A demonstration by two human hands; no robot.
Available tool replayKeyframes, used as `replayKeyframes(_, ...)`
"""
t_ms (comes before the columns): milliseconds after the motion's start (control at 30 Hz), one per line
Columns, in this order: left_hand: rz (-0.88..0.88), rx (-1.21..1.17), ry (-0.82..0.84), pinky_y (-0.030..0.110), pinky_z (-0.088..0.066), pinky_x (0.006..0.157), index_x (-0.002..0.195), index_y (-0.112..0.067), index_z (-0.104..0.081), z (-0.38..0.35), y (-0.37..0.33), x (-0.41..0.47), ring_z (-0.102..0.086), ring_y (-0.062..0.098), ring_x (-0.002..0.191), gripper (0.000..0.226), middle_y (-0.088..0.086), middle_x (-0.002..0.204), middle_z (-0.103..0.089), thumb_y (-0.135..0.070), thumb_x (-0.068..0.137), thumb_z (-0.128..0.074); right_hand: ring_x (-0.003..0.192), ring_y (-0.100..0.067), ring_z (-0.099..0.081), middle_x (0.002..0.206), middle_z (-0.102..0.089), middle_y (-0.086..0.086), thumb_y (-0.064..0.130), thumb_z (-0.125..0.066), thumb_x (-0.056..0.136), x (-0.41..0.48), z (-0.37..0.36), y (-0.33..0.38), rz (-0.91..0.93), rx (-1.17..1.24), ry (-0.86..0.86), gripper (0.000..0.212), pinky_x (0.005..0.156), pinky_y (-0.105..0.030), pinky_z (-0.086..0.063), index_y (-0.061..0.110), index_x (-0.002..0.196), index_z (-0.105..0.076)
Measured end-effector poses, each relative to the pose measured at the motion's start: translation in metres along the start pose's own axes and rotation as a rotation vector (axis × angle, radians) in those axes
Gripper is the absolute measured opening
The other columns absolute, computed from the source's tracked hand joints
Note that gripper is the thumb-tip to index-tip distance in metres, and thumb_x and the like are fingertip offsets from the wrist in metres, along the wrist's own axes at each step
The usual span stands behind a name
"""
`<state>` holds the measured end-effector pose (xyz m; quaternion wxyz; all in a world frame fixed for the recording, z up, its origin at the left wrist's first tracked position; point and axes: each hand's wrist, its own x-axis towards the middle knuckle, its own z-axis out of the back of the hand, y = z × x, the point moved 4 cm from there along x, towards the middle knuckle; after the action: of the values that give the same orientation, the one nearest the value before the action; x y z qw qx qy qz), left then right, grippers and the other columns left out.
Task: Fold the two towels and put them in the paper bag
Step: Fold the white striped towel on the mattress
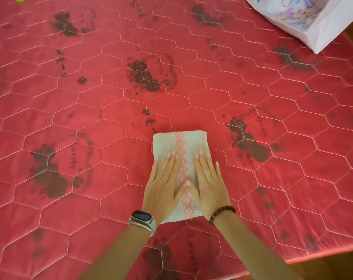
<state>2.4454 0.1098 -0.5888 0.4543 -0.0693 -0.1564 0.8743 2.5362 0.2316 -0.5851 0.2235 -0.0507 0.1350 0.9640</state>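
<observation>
Head view: a folded towel (180, 150) lies at lower centre of the frame on a red quilted bed cover (110, 110) printed with dark flower wreaths. It is white with a pink patterned band running up its middle. Both hands press flat on it, fingers straight and spread, gripping nothing. The left hand (163, 184) covers the towel's left side; the right hand (211, 184) covers the right side, and the two thumbs meet over the pink band. A watch (142, 218) sits on the left wrist, a bead bracelet (222, 214) on the right, and a ring on a right finger. At the upper right corner stands the white paper bag (305, 19), well apart from the towel. Only one towel shows.
</observation>
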Motion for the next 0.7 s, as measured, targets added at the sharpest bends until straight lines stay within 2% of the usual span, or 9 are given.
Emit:
replayKeyframes(133, 0.035, 0.066, 0.02, 0.05, -0.022, 0.122, 0.158, -0.01, -0.013, -0.012, 0.006, -0.019, -0.009, 0.019, 0.155, 0.075, 0.006, 0.168, -0.01, -0.055, 0.103, -0.035, 0.151, -0.01, 0.01, 0.164, 0.012, 0.004, 0.06, -0.007, 0.099, -0.021, -0.011, -0.01, -0.039, 0.009, 0.023, 0.072, 0.122, -0.037, 0.0, 0.016, 0.156, 0.005)
replayKeyframes(267, 0.035, 0.073, 0.005, 0.049, -0.02, 0.123, 0.158, -0.01, -0.013, -0.016, 0.003, -0.017, -0.009, 0.019, 0.155, 0.076, 0.007, 0.168, -0.011, -0.056, 0.102, -0.037, 0.15, -0.01, 0.013, 0.164, 0.015, 0.004, 0.058, -0.006, 0.099, -0.027, -0.016, -0.018, -0.051, -0.018, 0.023, 0.071, 0.123, -0.038, 0.001, 0.016, 0.156, 0.007)
replayKeyframes(467, 0.072, 0.08, -0.007, 0.048, -0.015, 0.125, 0.158, -0.009, -0.016, -0.014, 0.002, -0.017, -0.01, 0.019, 0.155, 0.075, 0.007, 0.167, -0.013, -0.055, 0.102, -0.033, 0.15, -0.01, 0.015, 0.163, 0.015, 0.002, 0.05, -0.013, 0.101, -0.024, -0.013, -0.016, -0.037, -0.016, 0.018, 0.068, 0.122, -0.038, 0.003, 0.016, 0.155, 0.009)
replayKeyframes(567, 0.058, 0.04, -0.039, 0.045, -0.012, 0.126, 0.157, -0.008, -0.022, -0.007, -0.003, -0.009, -0.01, 0.019, 0.155, 0.065, 0.006, 0.167, -0.014, -0.043, 0.104, -0.033, 0.151, -0.012, 0.01, 0.164, 0.008, 0.002, 0.038, -0.022, 0.104, -0.017, -0.003, -0.006, 0.006, -0.006, -0.027, 0.061, 0.123, -0.038, 0.003, 0.018, 0.156, 0.002)
replayKeyframes(700, 0.016, 0.024, -0.055, 0.043, -0.016, 0.125, 0.157, -0.007, -0.023, -0.006, -0.008, 0.017, -0.014, 0.018, 0.154, 0.057, 0.006, 0.167, -0.017, -0.027, 0.104, -0.023, 0.152, -0.015, 0.001, 0.163, -0.001, 0.005, 0.028, -0.027, 0.105, 0.011, 0.001, 0.008, 0.071, -0.001, -0.052, 0.056, 0.123, -0.037, 0.002, 0.02, 0.156, -0.004)
